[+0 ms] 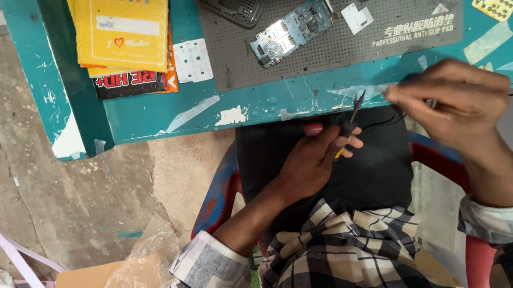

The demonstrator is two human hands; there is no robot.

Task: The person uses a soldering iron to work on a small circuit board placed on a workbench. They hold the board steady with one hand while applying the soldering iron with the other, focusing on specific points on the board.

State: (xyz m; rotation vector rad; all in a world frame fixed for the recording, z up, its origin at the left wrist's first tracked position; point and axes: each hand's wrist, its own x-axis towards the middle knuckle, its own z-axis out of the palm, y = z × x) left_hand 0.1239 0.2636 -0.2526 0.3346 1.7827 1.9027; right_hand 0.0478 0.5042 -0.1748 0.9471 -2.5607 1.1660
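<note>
Clearly the left hand point(310, 160) pinches a slim probe point(350, 125) with a black grip, dark pointed tip and yellow tail, held over the lap just below the teal tabletop point(252, 102). It looks light, stiff and sharp-tipped, best held at the grip. The right hand point(451, 102), blurred, seems closed on something dark; what it is cannot be told.

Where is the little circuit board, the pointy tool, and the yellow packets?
circuit board point(292, 29): head view, middle of the blue board on the grey mat.
pointy tool point(349, 124): head view, black grip held by the left hand.
yellow packets point(122, 25): head view, face of the top packet.
</note>
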